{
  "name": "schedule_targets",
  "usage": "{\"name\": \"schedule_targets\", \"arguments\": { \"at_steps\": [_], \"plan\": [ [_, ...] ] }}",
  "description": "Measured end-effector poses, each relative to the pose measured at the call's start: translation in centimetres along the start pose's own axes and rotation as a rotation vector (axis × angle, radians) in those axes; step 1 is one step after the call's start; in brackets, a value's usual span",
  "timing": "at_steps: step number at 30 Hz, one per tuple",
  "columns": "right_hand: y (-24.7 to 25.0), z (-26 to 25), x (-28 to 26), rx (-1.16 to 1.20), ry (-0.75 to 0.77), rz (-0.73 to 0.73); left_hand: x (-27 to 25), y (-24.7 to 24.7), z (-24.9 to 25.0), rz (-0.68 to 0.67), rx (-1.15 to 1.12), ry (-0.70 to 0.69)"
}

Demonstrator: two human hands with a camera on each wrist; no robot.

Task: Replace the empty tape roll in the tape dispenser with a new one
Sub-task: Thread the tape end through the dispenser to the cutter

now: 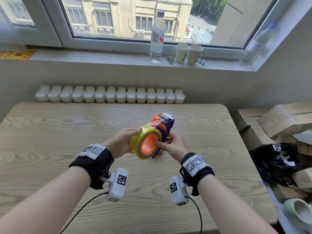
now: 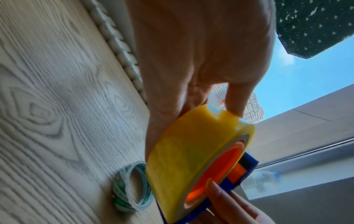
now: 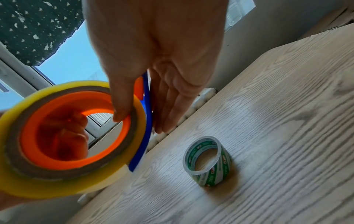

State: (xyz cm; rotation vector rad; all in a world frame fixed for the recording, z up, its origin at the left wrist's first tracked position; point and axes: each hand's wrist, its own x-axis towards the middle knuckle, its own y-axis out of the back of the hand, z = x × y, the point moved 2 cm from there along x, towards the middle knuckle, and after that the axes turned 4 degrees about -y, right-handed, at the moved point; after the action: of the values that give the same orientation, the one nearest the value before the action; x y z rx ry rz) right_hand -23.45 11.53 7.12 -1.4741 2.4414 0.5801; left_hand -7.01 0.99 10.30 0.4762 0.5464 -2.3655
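Observation:
A yellow tape roll (image 1: 145,144) sits on the orange hub (image 1: 149,144) of a blue-and-orange tape dispenser (image 1: 165,127), held up above the wooden table (image 1: 59,135). My left hand (image 1: 124,143) grips the roll's outer face, thumb on top. My right hand (image 1: 163,140) pinches the dispenser, thumb on the hub's rim (image 3: 122,115) and fingers behind the blue side plate (image 3: 147,121). A strip of tape runs from the roll up to the cutter end (image 1: 166,117). The empty green-printed core (image 3: 207,161) stands on the table beneath, also in the left wrist view (image 2: 132,188); the head view hides it.
A radiator (image 1: 109,94) runs along the table's far edge. On the windowsill stand a water bottle (image 1: 157,36) and two paper cups (image 1: 189,54). Cardboard boxes (image 1: 273,120) and a black bag (image 1: 276,162) crowd the right side.

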Motion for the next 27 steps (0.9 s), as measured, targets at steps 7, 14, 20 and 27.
{"name": "schedule_targets", "arguments": {
  "at_steps": [7,14,20,27],
  "plan": [
    [-0.4,-0.1,-0.2,-0.094,0.008,0.073,0.0,-0.6,-0.5,-0.003,-0.015,0.037],
    [-0.4,0.4,-0.3,-0.181,0.034,0.029,0.3,-1.8,1.0,-0.001,0.772,-0.272],
    [-0.8,0.1,-1.0,-0.224,0.113,-0.055,0.6,-2.3,1.1,-0.018,1.049,-0.411],
    [-0.8,-0.2,-1.3,-0.218,0.126,-0.118,0.5,-1.9,1.4,0.014,1.061,-0.439]
  ]
}}
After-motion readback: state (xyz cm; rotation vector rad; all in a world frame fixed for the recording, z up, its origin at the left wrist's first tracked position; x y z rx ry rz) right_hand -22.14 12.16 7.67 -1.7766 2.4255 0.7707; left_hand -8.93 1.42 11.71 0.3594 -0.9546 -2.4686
